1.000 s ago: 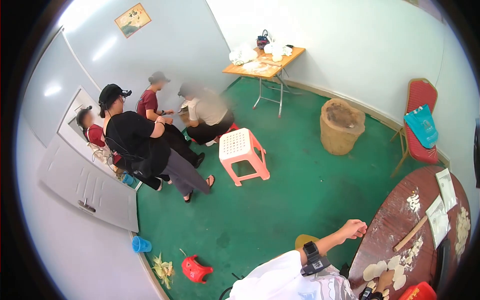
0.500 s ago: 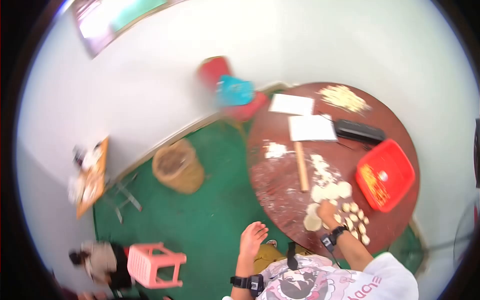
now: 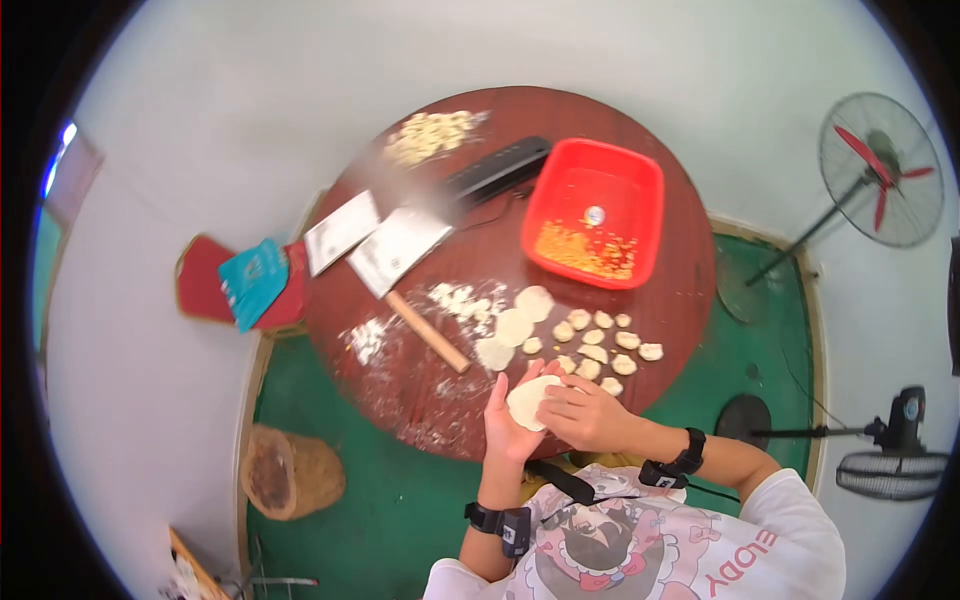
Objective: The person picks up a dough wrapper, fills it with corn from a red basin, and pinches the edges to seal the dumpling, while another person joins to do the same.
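A round dumpling wrapper [image 3: 525, 405] lies across the palm and fingers of my left hand [image 3: 503, 432], close to the front of the table. My right hand [image 3: 595, 415] grips its right edge with bent fingers, which cover that part. Just beyond my hands, several flat wrappers [image 3: 514, 327] overlap on the tabletop. Several folded dumplings [image 3: 593, 353] sit to their right. A wooden rolling pin [image 3: 428, 333] rests to the left, beside scattered flour and small dough pieces [image 3: 462, 303].
On the round table [image 3: 420, 405] stands a red basin [image 3: 645, 215] with orange filling [image 3: 570, 248] in it. Behind are white papers [image 3: 402, 245], a black device [image 3: 500, 170] and a pale heap of pieces [image 3: 430, 137]. Fans [image 3: 880, 165] stand right; a chair [image 3: 205, 280] stands left.
The view has swung right. My right hand has taken a wrapper from the table, and my left hand, empty before and away from the table, now supports it.
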Demonstrator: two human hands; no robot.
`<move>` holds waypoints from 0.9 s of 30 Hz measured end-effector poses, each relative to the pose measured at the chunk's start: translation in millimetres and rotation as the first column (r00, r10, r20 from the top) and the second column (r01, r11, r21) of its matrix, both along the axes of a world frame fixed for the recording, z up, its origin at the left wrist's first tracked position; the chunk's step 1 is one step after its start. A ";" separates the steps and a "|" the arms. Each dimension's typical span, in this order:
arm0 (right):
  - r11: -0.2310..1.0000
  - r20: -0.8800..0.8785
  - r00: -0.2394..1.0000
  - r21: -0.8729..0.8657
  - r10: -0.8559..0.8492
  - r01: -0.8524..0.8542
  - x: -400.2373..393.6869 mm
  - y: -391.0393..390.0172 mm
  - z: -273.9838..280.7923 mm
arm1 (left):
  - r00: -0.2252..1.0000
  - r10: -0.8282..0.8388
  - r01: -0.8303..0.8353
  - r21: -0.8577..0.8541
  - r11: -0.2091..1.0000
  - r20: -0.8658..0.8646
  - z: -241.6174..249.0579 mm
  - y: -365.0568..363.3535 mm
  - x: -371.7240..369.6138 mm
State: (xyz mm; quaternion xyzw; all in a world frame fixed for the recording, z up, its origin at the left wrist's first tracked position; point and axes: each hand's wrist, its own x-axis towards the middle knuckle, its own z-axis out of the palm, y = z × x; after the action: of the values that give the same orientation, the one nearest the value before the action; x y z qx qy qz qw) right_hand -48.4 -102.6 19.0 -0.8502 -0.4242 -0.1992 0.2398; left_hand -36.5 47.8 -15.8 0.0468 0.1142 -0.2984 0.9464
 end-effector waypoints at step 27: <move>0.849 -0.736 0.505 -0.528 -0.451 -0.012 279.2 -134.5 -152.2 | 0.919 0.327 -0.259 0.287 0.922 -0.221 -10.5 -59.6 12.3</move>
State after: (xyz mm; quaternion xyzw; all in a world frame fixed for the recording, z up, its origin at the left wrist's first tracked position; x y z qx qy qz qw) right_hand 230.8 -237.1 -133.1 -0.9178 -0.1745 0.3126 0.1719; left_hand -24.3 -11.8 -26.3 0.1087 0.2822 -0.1388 0.9430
